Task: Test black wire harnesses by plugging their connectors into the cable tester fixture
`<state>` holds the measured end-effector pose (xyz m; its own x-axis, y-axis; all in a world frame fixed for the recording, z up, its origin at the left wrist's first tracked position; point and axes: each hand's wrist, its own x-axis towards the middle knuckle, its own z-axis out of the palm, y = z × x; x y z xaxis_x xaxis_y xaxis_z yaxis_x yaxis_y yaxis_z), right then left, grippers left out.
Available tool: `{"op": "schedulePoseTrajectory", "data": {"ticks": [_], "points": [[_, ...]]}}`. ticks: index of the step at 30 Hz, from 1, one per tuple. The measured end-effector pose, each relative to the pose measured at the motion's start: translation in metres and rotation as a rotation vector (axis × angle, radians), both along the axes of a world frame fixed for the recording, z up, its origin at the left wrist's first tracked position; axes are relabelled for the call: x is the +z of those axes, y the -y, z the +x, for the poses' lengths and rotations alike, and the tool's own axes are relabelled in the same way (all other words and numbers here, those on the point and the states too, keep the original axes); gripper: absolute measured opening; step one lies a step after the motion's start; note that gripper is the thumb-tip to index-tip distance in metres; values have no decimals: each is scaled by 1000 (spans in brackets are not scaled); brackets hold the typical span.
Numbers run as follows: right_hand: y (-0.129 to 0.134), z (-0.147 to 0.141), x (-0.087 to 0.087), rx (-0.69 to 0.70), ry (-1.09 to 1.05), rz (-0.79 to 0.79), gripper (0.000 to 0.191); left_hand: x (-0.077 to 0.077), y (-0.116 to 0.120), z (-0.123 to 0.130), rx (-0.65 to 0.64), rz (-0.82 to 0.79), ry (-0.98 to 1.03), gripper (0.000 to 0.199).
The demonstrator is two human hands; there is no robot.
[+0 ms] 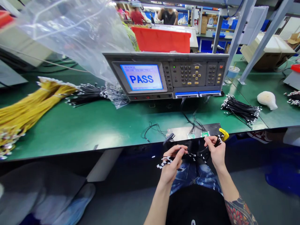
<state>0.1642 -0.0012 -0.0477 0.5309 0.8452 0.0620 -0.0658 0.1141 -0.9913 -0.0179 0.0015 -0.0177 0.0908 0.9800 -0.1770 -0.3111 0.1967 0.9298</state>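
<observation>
My left hand (172,161) is closed on a bunch of short black cables (165,162) whose white connectors stick out past the fingers. Thumb and forefinger pinch together near the bench edge. My right hand (216,151) is closed too, gripping black cables with white ends, close to the small green circuit board (205,134). Further loose white connectors show over my lap between the hands. A second green board (191,136) sits to the left on the metal plate (179,132). Dark wires run from both boards up to the tester (168,76), whose screen reads PASS.
Yellow cables (30,106) and a black bundle (86,93) lie on the left. Another black bundle (241,109) and a white netted object (267,100) are right. A yellow clamp handle (224,133) rises beside my right hand. A red bin (164,40) stands behind the tester; people are beyond.
</observation>
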Motion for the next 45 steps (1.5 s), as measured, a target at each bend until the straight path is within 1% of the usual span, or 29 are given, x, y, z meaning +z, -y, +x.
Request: {"op": "schedulePoseTrajectory", "data": {"ticks": [3, 6, 9, 13, 18, 24, 30, 34, 36, 39, 42, 45], "points": [[-2, -2, 1, -9, -70, 5, 27, 5, -1, 9, -81, -45, 98, 47], [-4, -7, 0, -44, -95, 16, 28, 8, -2, 16, -169, -88, 161, 49], [-4, -12, -3, -82, -78, 35, 30, 7, -5, 23, -199, -115, 173, 49], [-4, -12, -6, -80, -56, 45, 32, 1, -9, 34, -108, -73, 55, 49], [-3, -6, -5, -36, -44, 26, 31, -4, -13, 41, -64, -53, -63, 47], [-2, -3, -4, -14, -60, 11, 32, -11, -15, 42, 45, 89, -211, 35], [0, 0, -7, 45, -57, 4, 34, -15, -13, 52, 158, 145, -254, 32], [3, 3, -8, 68, -29, 3, 38, -14, -14, 55, 179, 144, -245, 32], [3, 3, -7, 80, -25, -8, 42, -11, -16, 51, 146, 141, -244, 30], [2, 3, -5, 129, -56, -37, 48, -5, -21, 38, 26, 148, -262, 30], [0, 2, -1, 260, -136, -81, 54, 2, -22, 26, -115, 138, -257, 38], [4, 7, 6, 432, -228, -87, 58, 6, -16, 21, -267, 67, -237, 45]]}}
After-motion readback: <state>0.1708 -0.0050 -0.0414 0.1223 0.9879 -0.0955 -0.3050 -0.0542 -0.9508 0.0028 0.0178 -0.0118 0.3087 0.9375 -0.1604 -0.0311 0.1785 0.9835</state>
